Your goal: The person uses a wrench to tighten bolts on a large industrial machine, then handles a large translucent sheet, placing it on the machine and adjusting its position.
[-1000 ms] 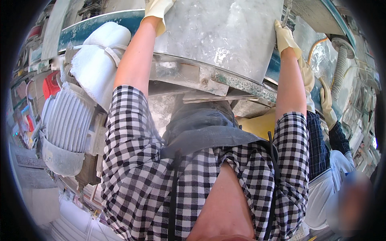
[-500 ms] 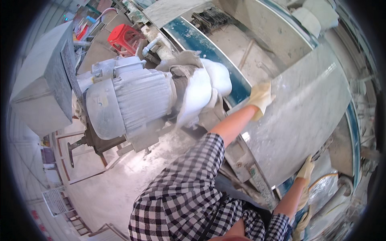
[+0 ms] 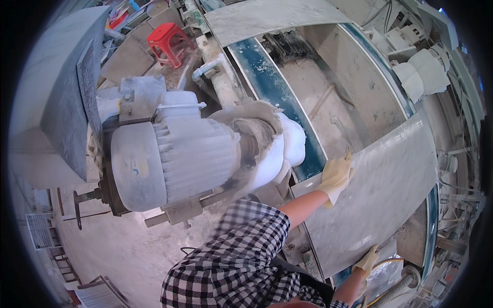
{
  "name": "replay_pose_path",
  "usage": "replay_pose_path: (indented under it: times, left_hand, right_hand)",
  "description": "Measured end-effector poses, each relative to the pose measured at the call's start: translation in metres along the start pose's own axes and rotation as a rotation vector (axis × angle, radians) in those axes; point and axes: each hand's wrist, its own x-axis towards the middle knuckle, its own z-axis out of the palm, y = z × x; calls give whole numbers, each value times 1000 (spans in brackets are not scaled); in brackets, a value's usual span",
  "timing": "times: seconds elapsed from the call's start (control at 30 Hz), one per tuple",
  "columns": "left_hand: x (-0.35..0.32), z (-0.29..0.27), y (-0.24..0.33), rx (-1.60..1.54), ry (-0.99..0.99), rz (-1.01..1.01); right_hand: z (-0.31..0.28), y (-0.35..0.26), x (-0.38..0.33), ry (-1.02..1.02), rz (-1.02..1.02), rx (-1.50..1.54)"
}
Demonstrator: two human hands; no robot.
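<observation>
A worker in a black-and-white checked shirt [image 3: 221, 267] leans in from the bottom of the frame, both hands in cream gloves. The left hand [image 3: 336, 177], right of centre, touches the upper edge of a glossy pale grey slab [image 3: 377, 185], its fingers partly bent; I cannot tell whether they grip it. The right hand [image 3: 366, 262], at lower right, is at the slab's opposite edge, half turned from view; how far it is closed, or what it holds, I cannot tell.

The slab lies tilted across the right half of the frame, over a trough [image 3: 370, 97] with blue rails [image 3: 277, 102]. A black folded piece [image 3: 290, 45] sits at the trough's upper end, beside a second pale slab [image 3: 272, 18] at the top of the frame.

Left of centre stands a dusty ribbed motor [image 3: 192, 154], a white wrapping [image 3: 269, 164] bulging beside the near rail. Above it are a pale blue pipe [image 3: 208, 68] and a red stool [image 3: 164, 38]; a big grey box [image 3: 49, 102] fills the upper left. A ridged hose [image 3: 398, 288] curves at lower right, while pale dusty floor [image 3: 128, 256] spreads across the lower left.
</observation>
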Motion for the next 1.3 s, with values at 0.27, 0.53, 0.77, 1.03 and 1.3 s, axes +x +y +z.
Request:
replay_pose_path:
  times: [0.27, 0.53, 0.77, 1.03, 1.3]
  left_hand:
    - [6, 5, -3, -43, -1, -8]
    - [6, 9, 0, 69, -23, -33]
    - [3, 7, -1, 133, 29, 17]
    - [3, 10, -3, 184, -49, -40]
    - [9, 49, -31, 320, 172, 167]
  right_hand:
    - [3, -5, -5, -18, -7, 24]
    - [3, 0, -4, 6, -55, 14]
    - [0, 12, 7, 14, -61, 99]
    - [7, 15, 4, 1, -133, 123]
    - [5, 29, 31, 137, 12, -222]
